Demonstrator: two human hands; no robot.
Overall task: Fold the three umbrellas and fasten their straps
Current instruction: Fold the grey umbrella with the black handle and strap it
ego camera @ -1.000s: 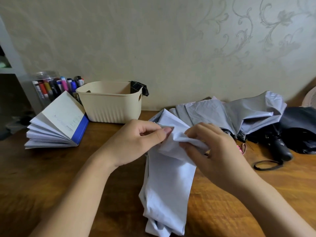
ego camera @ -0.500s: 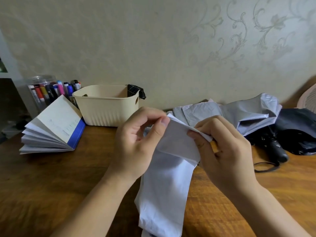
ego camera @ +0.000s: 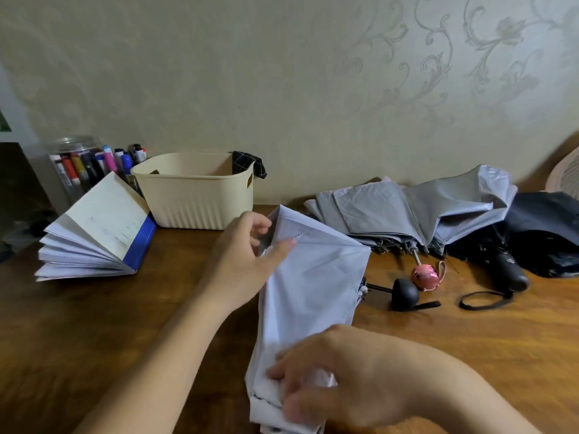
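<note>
While the left hand [ego camera: 250, 261] pinches a fold at the far end of the pale lilac fabric umbrella [ego camera: 316, 286], the right hand [ego camera: 341, 380] grips its near end on the brown wooden surface [ego camera: 94, 324]. Beyond the right hand lie a loose grey umbrella [ego camera: 407, 211] and a black umbrella [ego camera: 545, 223].

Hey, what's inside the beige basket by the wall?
Only a dark checked cloth shows, draped over the right rim of the basket. Some bare inner wall is visible; the bottom is hidden behind its front wall.
</note>
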